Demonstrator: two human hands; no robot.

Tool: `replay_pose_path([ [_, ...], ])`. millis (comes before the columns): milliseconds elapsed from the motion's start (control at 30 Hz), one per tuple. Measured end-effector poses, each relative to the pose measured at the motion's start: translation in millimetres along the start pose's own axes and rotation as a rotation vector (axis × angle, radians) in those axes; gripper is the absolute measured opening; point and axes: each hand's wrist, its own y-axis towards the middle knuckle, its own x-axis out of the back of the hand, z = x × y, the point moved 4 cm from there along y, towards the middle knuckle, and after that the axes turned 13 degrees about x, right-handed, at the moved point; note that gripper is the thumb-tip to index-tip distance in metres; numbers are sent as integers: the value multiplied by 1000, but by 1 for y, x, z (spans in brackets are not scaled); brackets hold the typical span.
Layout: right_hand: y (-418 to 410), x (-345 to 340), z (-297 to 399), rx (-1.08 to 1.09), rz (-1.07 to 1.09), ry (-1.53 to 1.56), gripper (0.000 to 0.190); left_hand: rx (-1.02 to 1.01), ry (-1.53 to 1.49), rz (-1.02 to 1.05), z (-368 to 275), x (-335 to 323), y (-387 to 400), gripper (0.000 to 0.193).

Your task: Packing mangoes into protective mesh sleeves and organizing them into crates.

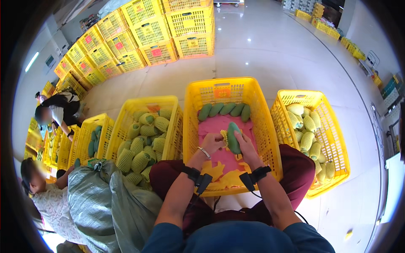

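Note:
My right hand [248,147] grips a green mango [233,138] above the middle yellow plastic crate [265,132]. Pinched in the fingers of my left hand [212,144] is a crumpled yellow foam net sleeve [224,138], right beside the mango. Inside this crate, a row of several bare green mangoes [227,108] lies along the far wall. Pink paper [218,125] lines the crate's bottom, with torn-looking yellow sheets [218,172] at the near end.
Crates of net-sleeved mangoes stand at left [142,101] and right [340,161]. A grey-green woven sack [91,196] bulges at my left. Two people [60,106] [53,202] are beside more crates there. Stacked yellow crates [152,34] rise at the back left.

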Motion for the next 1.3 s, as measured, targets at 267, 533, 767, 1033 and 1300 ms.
replay_pose_path([
  [267, -38, 11, 34, -43, 175, 213, 46, 16, -2, -174, 10, -44, 5, 10],
  [533, -29, 44, 55, 421, -153, -539, 61, 227, -858, -253, -23, -57, -12, 11],
  [767, 6, 55, 36, 294, -297, -354, 54, -469, 160, -339, -63, -97, -36, 50],
  [1033, 1, 45, 70, 577, -210, -948, 29, -384, -234, -293, -53, -98, -39, 53],
  [1300, -47, 66, 126, 240, 75, -628, 32, -236, -701, -186, -62, -105, -37, 31],
])
